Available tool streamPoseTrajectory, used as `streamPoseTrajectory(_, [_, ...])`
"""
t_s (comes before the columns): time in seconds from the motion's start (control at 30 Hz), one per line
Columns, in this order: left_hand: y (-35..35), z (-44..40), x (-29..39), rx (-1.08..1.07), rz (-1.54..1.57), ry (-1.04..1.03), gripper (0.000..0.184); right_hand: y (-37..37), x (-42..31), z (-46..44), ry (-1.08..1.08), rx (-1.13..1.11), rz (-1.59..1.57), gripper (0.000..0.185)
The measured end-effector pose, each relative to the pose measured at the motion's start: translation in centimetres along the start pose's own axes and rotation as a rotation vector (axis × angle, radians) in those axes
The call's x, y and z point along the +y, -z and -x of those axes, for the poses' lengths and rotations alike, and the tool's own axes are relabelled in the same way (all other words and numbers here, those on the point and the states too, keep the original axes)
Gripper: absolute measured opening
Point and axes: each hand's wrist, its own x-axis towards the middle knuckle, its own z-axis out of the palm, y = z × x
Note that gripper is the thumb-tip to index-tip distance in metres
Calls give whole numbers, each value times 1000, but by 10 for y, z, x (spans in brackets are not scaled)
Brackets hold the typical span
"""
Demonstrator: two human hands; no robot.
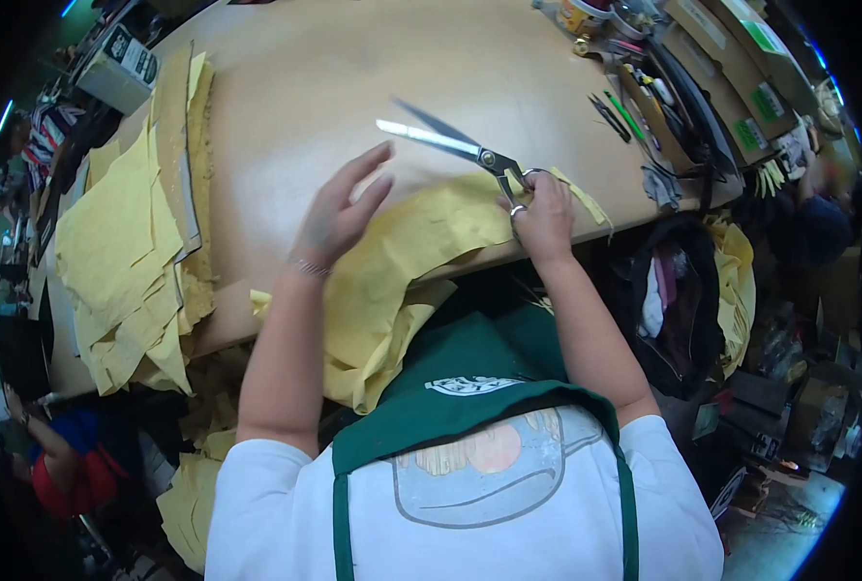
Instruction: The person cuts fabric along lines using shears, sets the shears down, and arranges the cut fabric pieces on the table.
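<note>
Right hand (548,213) gripping scissors (489,158), left hand (344,206) spread — we judge the yellow sheet (440,221) light, limp, best held along its edge

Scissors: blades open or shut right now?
Open. The scissors' two blades spread into a V, tips clearly apart; the right hand grips the handles.

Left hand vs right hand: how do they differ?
The left hand is open and holds nothing; the right hand curls round the handles of the scissors. The left hand has a bracelet at its wrist; the right hand shows none. Both are gloveless.
</note>
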Motion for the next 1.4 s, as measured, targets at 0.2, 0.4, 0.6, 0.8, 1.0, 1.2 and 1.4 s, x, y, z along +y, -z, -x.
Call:
streamPoseTrajectory(0.2, [55, 120, -11, 64, -924, -88, 42, -6, 1, -1, 6, -53, -121, 22])
streamPoseTrajectory(0.4, [62, 84, -22, 279, -661, -148, 18, -4, 15, -55, 99, -91, -61, 17])
streamPoseTrajectory(0.6, [152, -94, 0, 332, -1072, -11, 41, 41, 15, -75, -107, -83, -41, 31])
streamPoseTrajectory(0.8, [174, -107, -71, 415, -1127, -161, 59, 45, 49, 5, -155, -239, -72, 37])
streamPoseTrajectory(1.0, [86, 9, -33, 36, -1184, 263, 57, 81, -1, 35, -174, -347, -53, 28])
streamPoseTrajectory(1.2, [70, 16, -40, 16, -1096, 214, 44, 25, -58, 25, -290, -175, -434, 38])
streamPoseTrajectory(1.4, [42, -8, -74, -4, -809, -105, 35, -25, -75, 49, -158, -106, -216, 24])
